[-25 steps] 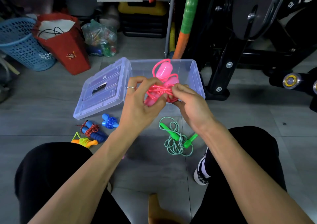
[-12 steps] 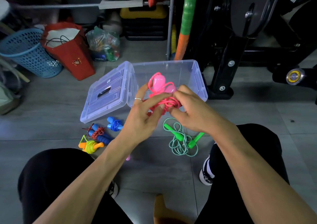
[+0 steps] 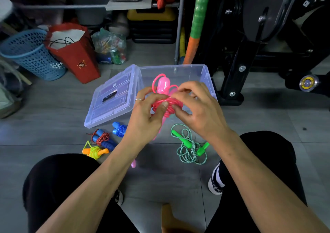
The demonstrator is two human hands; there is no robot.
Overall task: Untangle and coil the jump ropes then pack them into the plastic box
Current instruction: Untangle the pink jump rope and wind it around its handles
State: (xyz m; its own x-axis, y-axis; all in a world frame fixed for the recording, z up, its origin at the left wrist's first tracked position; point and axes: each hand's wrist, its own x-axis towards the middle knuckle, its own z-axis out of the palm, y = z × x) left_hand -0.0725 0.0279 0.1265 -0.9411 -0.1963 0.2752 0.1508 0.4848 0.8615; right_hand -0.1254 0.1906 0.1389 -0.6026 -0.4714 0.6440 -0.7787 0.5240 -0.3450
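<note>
At centre frame both hands worked the pink jump rope, held in the air in front of the open plastic box. Compared with a second before, the bundle had dropped lower in the picture and looked tighter: the loose strands that had spread between the hands were now gathered into a thick band of wraps running across the middle, with one pale pink handle and a loop standing up above it. The left hand pinched the bundle from the left, thumb pressed on the wraps; the right hand curled its fingers round the right side, fingertips on the cord as if feeding or tucking a turn. That suggested the coiling of this rope was nearly done and the end wanted securing before it went into the box just behind it, which held no rope that could be made out. The green jump rope lay loose and uncoiled on the floor at lower centre-right, so it probably came after. At lower left, beside the clear lid, the blue jump rope, the red-corded one with blue handles and the yellow and orange one lay bundled but unpacked.
</note>
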